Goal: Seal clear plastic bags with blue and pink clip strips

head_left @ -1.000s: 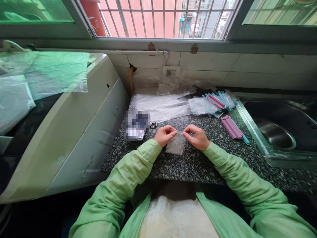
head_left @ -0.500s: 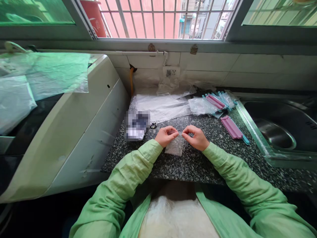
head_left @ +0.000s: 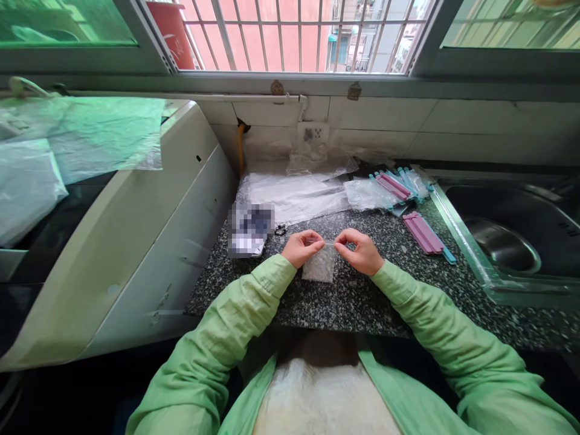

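Between my two hands hangs a small clear plastic bag (head_left: 319, 267), its top edge stretched between my fingertips. My left hand (head_left: 302, 248) pinches the top edge at its left end. At the right end, thumb and fingers of my right hand (head_left: 360, 251) pinch the same edge. The bag's contents, if any, are too faint to make out. Just beyond my left hand lies a small dark object (head_left: 281, 229), too small to name. Left of it is a pixelated item (head_left: 251, 231) whose kind is hidden.
Clear plastic sheets (head_left: 299, 196) cover the back of the speckled counter (head_left: 353, 308). Pink and blue plastic strips (head_left: 423, 233) lie to the right, with more bagged strips (head_left: 394, 185) behind. A metal sink (head_left: 502, 235) is at the right; a large white appliance (head_left: 163, 241) leans in at left.
My hands have drawn very slightly apart, and the bag's top edge looks straighter between them. Everything else stays where it was.
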Tool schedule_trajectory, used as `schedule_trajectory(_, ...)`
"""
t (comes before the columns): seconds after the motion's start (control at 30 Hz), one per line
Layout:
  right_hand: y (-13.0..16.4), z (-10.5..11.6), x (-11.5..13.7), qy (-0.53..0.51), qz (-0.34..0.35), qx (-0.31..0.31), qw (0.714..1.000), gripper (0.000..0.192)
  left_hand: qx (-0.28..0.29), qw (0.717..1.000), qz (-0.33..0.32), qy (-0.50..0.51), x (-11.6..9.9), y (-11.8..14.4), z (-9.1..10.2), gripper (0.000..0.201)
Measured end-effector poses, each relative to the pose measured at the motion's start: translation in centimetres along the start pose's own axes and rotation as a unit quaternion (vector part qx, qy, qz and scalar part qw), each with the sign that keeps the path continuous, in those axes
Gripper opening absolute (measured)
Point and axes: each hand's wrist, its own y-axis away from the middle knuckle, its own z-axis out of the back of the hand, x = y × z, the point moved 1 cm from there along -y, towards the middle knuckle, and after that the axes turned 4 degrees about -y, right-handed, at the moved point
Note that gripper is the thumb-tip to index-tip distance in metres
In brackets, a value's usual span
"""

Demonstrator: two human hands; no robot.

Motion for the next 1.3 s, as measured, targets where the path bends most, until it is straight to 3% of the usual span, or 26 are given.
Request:
schedule_trajectory(0.97, 0.0, -0.5, 0.1, -0.004, 0.012, -0.002, 1.0, 0.011, 0.008, 1.0, 0.015, 0.003, 0.6, 0.0, -0.4, 0.036)
schedule_trajectory(1.17, 0.1, 0.0, -0.1, -0.008, -0.003, -0.011, 1.0, 0.011, -0.037, 0.999, -0.003, 0.0, 0.2, -0.1, 0.5, 0.035)
schedule_trajectory(1.3, 0.1, 0.0, 0.0, -0.015, -0.01, -0.008, 1.0, 0.009, -0.034, 0.999, -0.009, 0.005, 0.2, -0.1, 0.3, 0.033)
